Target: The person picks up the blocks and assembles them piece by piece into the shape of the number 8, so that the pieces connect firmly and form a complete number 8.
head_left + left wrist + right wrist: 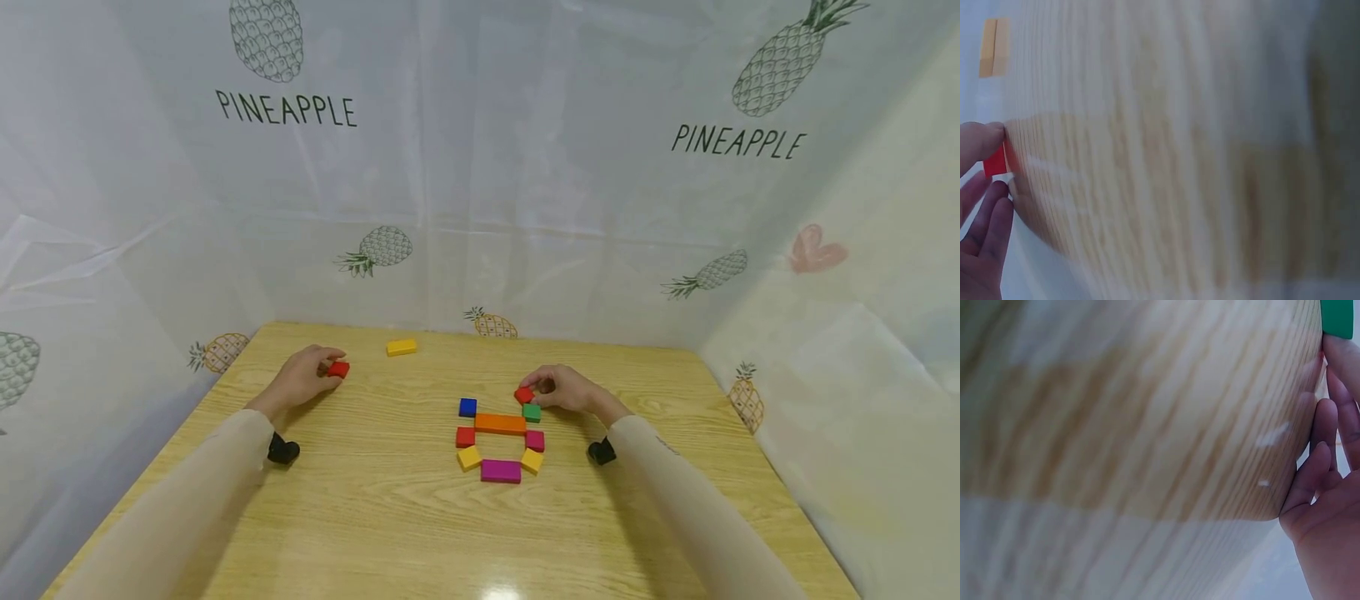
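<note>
At the left of the table my left hand (303,377) pinches a red block (339,369) between thumb and fingers; the left wrist view shows the same red block (995,161) at the fingertips. My right hand (567,388) holds another red block (524,395), just behind a green block (532,412). A blue block (468,407) stands across from the green one, with a long orange block (500,424) between and slightly below them. Under it are a red block (465,437), a magenta block (535,441), two yellow blocks (469,458) set at angles and a long purple block (501,472).
A long yellow block (401,347) lies alone near the back edge of the wooden table (360,517). A white curtain (510,167) printed with pineapples surrounds the table at the back and sides.
</note>
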Demonstrator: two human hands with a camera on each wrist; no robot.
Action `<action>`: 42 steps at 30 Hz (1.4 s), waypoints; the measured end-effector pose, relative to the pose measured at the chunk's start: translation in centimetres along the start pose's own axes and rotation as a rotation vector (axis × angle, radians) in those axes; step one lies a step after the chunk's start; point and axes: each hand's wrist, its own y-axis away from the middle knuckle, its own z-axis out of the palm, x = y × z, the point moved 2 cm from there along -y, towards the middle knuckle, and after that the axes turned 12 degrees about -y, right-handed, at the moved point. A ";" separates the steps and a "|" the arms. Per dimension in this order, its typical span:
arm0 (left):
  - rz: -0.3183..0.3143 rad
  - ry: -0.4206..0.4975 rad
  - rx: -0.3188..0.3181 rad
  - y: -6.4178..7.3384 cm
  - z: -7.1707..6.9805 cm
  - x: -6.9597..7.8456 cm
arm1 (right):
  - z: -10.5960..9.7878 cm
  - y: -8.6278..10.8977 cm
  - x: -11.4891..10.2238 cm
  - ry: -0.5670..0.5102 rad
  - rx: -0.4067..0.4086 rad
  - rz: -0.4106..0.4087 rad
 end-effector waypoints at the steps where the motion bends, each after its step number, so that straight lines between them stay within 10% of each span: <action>1: 0.004 0.003 -0.001 0.0 0.0 0.0 | 0.0 0.0 0.0 -0.001 0.001 0.002; 28: 0.043 0.011 -0.004 -0.4 0.3 0.3 | 0.0 0.1 0.0 0.002 -0.003 -0.003; 42: 0.138 0.087 0.009 -2.2 0.7 6.5 | 0.2 0.1 0.2 -0.009 0.018 -0.001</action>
